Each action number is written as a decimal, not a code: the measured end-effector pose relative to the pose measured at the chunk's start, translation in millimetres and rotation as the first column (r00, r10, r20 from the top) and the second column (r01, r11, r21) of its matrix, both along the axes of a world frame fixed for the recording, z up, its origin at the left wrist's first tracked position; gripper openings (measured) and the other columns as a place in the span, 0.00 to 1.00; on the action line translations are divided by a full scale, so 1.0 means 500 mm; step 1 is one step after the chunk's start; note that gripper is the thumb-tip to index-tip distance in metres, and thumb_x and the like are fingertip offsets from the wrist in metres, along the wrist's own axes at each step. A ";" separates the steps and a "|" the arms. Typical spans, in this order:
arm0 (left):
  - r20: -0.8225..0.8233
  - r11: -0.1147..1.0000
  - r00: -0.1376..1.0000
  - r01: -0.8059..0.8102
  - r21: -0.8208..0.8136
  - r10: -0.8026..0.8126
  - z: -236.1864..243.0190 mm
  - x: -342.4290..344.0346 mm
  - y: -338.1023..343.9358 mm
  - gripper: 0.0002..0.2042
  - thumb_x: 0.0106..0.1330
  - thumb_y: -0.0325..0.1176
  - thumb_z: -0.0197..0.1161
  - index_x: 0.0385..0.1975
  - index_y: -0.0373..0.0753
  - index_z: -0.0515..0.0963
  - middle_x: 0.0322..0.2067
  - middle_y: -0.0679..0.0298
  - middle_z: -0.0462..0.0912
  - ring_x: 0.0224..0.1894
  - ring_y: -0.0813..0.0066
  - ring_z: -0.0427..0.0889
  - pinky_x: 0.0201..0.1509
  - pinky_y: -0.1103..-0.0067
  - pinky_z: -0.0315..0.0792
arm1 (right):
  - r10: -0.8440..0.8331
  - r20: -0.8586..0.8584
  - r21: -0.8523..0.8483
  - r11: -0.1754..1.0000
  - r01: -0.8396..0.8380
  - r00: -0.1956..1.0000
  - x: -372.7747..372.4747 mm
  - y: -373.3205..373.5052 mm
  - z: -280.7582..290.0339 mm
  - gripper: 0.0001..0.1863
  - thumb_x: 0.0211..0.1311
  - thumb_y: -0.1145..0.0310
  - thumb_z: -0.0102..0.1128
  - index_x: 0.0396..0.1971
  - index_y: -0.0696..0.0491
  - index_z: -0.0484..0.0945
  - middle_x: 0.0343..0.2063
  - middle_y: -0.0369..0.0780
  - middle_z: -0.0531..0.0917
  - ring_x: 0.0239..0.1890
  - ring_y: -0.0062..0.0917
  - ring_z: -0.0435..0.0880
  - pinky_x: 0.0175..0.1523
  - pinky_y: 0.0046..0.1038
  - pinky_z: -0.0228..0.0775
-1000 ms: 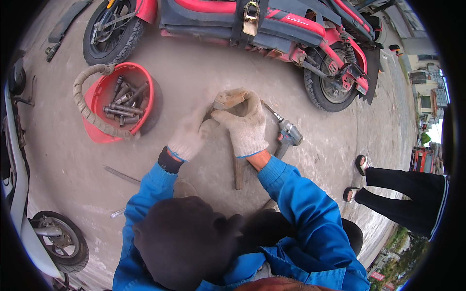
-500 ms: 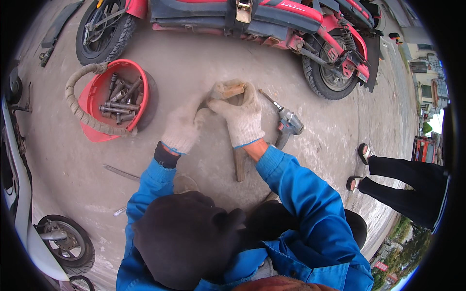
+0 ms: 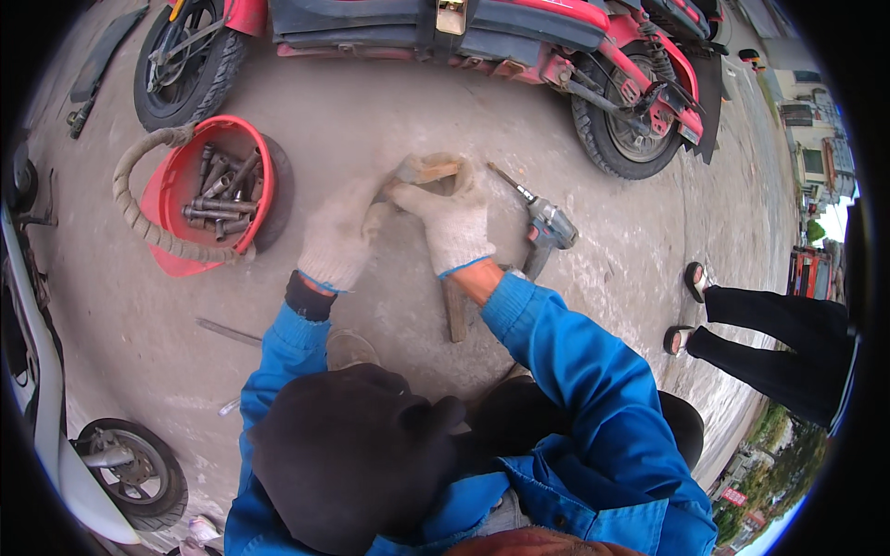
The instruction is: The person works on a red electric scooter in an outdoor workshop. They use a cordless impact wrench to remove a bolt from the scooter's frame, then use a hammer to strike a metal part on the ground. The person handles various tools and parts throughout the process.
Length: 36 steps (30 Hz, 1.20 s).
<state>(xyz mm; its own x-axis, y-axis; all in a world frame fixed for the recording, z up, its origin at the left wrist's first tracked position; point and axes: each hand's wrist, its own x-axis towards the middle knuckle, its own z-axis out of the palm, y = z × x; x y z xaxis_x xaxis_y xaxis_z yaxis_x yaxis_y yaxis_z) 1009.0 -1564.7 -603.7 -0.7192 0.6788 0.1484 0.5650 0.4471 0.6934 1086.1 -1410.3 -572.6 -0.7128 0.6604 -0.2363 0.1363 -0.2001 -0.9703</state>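
Note:
Both my hands wear off-white knit gloves with blue cuffs and are close together above the concrete floor. My right hand (image 3: 452,222) is closed around a worn light-brown wooden piece (image 3: 438,170), whose end shows beyond the fingers. My left hand (image 3: 338,233) is beside it, near a greyish part at the left end of that piece; its fingers are smeared by motion. Below my right hand a wooden bar or handle (image 3: 454,313) points toward me; its upper part is hidden. Just right lies a grey cordless power drill or driver (image 3: 551,225) with a long bit.
A red bucket-like container (image 3: 170,208) with a wrapped handle, left, holds several metal sockets (image 3: 222,199). A red scooter (image 3: 519,56) is across the far side; a white one (image 3: 46,398) is at left. A metal rod (image 3: 229,331) lies near my left sleeve. A person (image 3: 769,343) stands at right.
The view has shifted slightly. Both hands stay close together at the wooden piece, the left one still blurred. The drill and the container lie as before.

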 end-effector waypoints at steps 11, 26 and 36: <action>0.072 1.000 0.997 -0.002 0.006 0.002 -0.005 0.007 -0.003 0.21 0.75 0.34 0.64 0.66 0.39 0.81 0.55 0.48 0.87 0.55 0.42 0.88 0.57 0.58 0.81 | 0.000 0.029 0.005 1.000 0.000 1.000 0.006 0.001 -0.012 0.25 0.55 0.81 0.82 0.52 0.59 0.79 0.47 0.41 0.87 0.52 0.24 0.87 0.56 0.29 0.84; -0.195 0.676 0.958 -0.287 -0.679 0.211 -0.115 -0.021 -0.058 0.19 0.73 0.45 0.70 0.59 0.47 0.81 0.49 0.58 0.88 0.52 0.53 0.89 0.52 0.57 0.85 | 0.100 0.903 0.271 0.620 -0.736 0.417 0.140 0.064 -0.100 0.44 0.58 0.53 0.81 0.73 0.54 0.74 0.69 0.55 0.76 0.65 0.53 0.85 0.70 0.50 0.78; -0.226 0.657 0.966 -0.250 -0.711 0.124 -0.180 0.002 -0.085 0.20 0.73 0.42 0.70 0.61 0.45 0.78 0.51 0.57 0.86 0.54 0.52 0.89 0.50 0.57 0.87 | 0.429 0.467 -0.437 0.872 -0.221 0.773 0.172 0.082 -0.188 0.22 0.69 0.63 0.72 0.58 0.55 0.79 0.33 0.39 0.85 0.34 0.34 0.89 0.39 0.39 0.86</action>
